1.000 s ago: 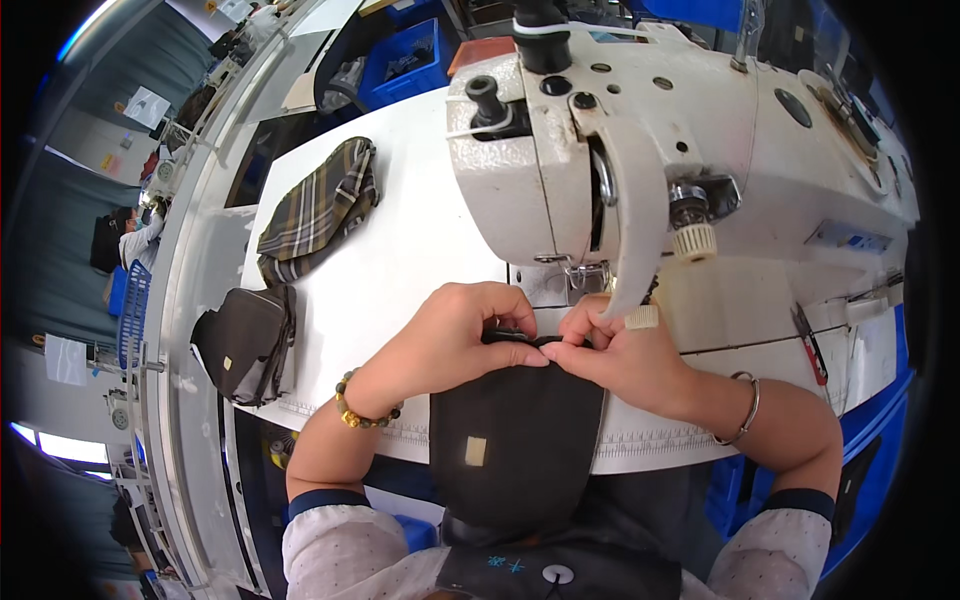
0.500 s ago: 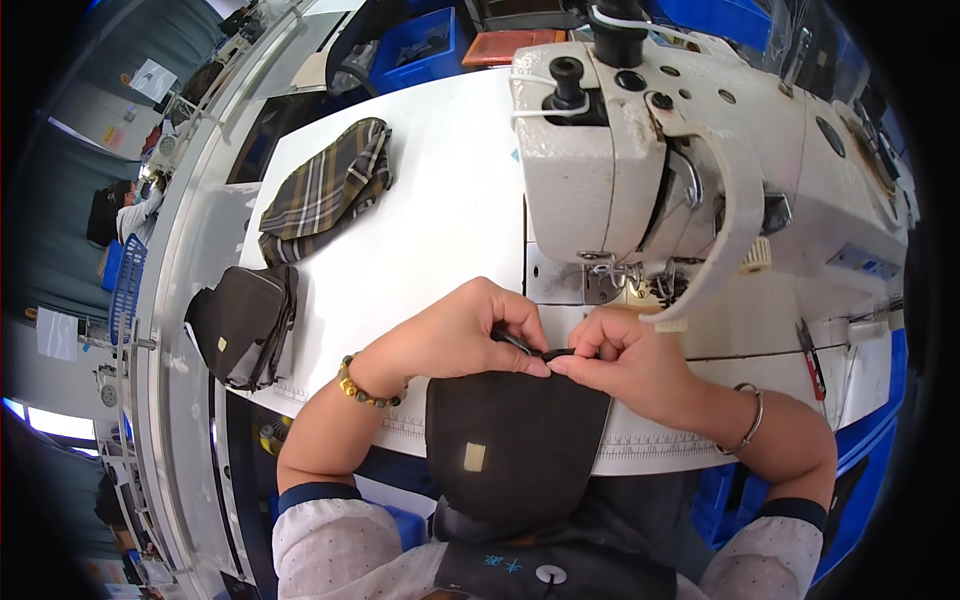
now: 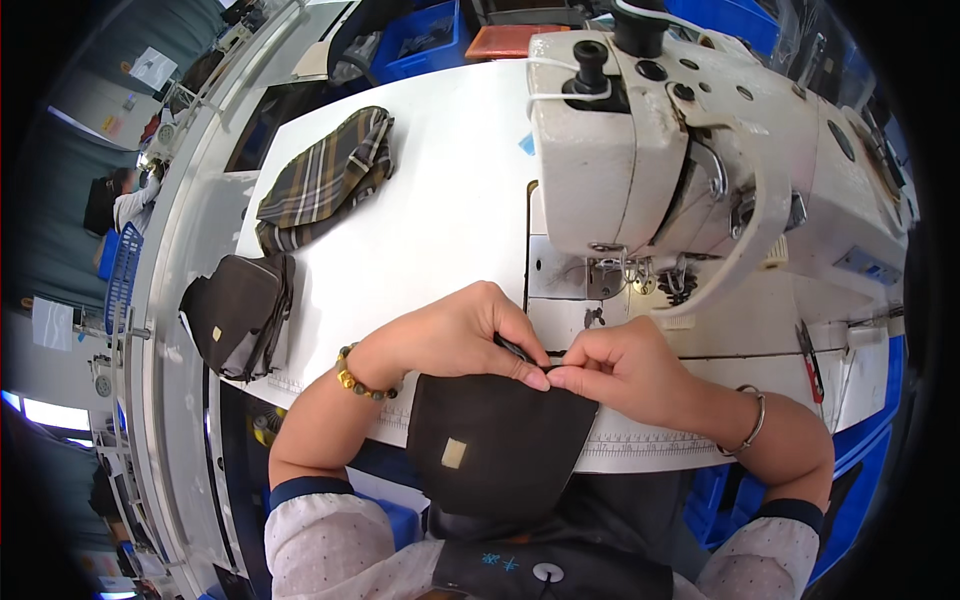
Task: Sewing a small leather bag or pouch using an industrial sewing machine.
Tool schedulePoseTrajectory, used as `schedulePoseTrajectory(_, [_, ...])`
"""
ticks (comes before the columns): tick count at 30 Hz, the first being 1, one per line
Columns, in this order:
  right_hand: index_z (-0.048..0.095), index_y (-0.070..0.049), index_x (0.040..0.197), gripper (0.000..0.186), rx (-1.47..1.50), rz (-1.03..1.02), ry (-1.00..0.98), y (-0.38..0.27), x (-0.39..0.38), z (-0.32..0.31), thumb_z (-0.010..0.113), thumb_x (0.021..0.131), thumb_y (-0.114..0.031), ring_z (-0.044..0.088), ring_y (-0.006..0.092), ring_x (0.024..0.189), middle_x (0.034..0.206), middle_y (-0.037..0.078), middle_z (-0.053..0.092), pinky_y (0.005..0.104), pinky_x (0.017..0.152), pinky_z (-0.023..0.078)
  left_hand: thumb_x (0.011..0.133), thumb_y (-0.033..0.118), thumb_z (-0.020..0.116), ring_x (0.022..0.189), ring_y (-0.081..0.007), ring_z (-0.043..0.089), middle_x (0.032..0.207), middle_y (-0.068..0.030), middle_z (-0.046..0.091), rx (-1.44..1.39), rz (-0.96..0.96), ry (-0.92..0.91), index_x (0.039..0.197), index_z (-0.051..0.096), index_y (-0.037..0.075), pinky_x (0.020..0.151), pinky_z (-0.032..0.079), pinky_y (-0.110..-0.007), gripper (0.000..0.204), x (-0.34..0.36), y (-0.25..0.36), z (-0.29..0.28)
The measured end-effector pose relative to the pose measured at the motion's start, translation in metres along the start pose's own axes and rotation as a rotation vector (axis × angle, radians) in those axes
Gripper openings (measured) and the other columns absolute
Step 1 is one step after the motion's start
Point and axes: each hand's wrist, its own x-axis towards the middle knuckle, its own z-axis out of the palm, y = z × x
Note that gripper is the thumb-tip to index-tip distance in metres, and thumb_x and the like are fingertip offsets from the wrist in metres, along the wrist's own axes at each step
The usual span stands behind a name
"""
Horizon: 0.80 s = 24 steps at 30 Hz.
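A dark fabric panel [image 3: 500, 440] with a small cream patch hangs over the table's front edge toward my lap. My left hand [image 3: 470, 335] pinches its top edge, thumb pressed along it. Right beside it, my right hand [image 3: 620, 370] grips the same edge between thumb and fingers, the thumbs nearly meeting. A dark strip or fold shows partly between the hands; most of it is hidden by my fingers. Just beyond the hands is the needle area of a white sewing machine [image 3: 600, 160], with the panel's edge short of the presser foot.
On the white table [image 3: 430, 200] lie a plaid fabric piece [image 3: 330, 180] and a stack of dark panels [image 3: 240, 315] to the left. Red-handled snips [image 3: 812, 375] lie at the right. A blue bin [image 3: 425, 45] stands behind. Another person [image 3: 133, 205] sits far left.
The panel has shifted slightly left and tilted, its lower end swinging left. My right hand has moved a little right and down; both hands keep their pinch. The view has shifted slightly.
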Motion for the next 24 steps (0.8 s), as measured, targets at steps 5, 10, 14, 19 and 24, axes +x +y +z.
schedulePoseTrajectory(5, [0.066,-0.002,0.076,0.021,-0.087,-0.124,-0.025,0.006,-0.003,-0.005,0.076,0.090,-0.015,0.048,0.0057,0.052,0.059,0.001,0.058,0.0252,0.049,0.038,0.082,0.013,0.083,0.070,-0.0063,0.061,0.080,-0.0051,0.075,-0.004,0.012,-0.083,0.100,0.078,0.001,0.065,0.048,-0.023,0.022,0.001,-0.003,-0.011])
schedulePoseTrajectory(10, [0.069,-0.005,0.094,0.010,-0.345,-0.418,0.226,0.014,0.012,-0.008,0.069,0.094,-0.015,0.054,0.0111,0.064,0.072,0.001,0.056,0.0273,0.055,0.042,0.083,0.012,0.082,0.072,-0.0066,0.064,0.081,-0.0037,0.075,-0.166,-0.079,-0.120,0.100,0.077,-0.002,0.068,0.050,-0.022,0.023,-0.003,-0.003,-0.026])
schedulePoseTrajectory(14, [0.072,-0.009,0.096,0.010,-0.774,-0.796,0.414,0.009,0.005,-0.007,0.071,0.087,-0.010,0.051,0.0121,0.057,0.067,-0.001,0.051,0.0281,0.051,0.040,0.083,0.014,0.082,0.073,-0.0066,0.064,0.081,-0.0045,0.075,-0.195,-0.117,-0.209,0.100,0.077,-0.002,0.068,0.049,-0.022,0.024,0.003,-0.005,-0.022])
schedulePoseTrajectory(19, [0.072,-0.011,0.098,0.024,-0.906,-1.162,0.256,0.009,-0.003,-0.004,0.072,0.074,-0.015,0.050,0.0078,0.054,0.070,-0.005,0.047,0.0252,0.045,0.037,0.083,0.020,0.082,0.071,-0.0080,0.063,0.081,-0.0050,0.075,-0.002,-0.117,-0.340,0.100,0.076,-0.003,0.067,0.049,-0.025,0.029,0.022,0.003,-0.024])
schedulePoseTrajectory(24, [0.071,-0.007,0.104,0.025,-0.978,-0.884,0.202,0.022,0.007,0.000,0.068,0.080,-0.012,0.056,0.0138,0.056,0.071,-0.001,0.052,0.0297,0.045,0.041,0.073,0.036,0.087,0.056,-0.0267,0.060,0.057,-0.0126,0.062,0.663,-0.223,-0.129,0.079,0.074,-0.001,0.060,0.049,-0.037,0.040,0.040,0.024,-0.043])
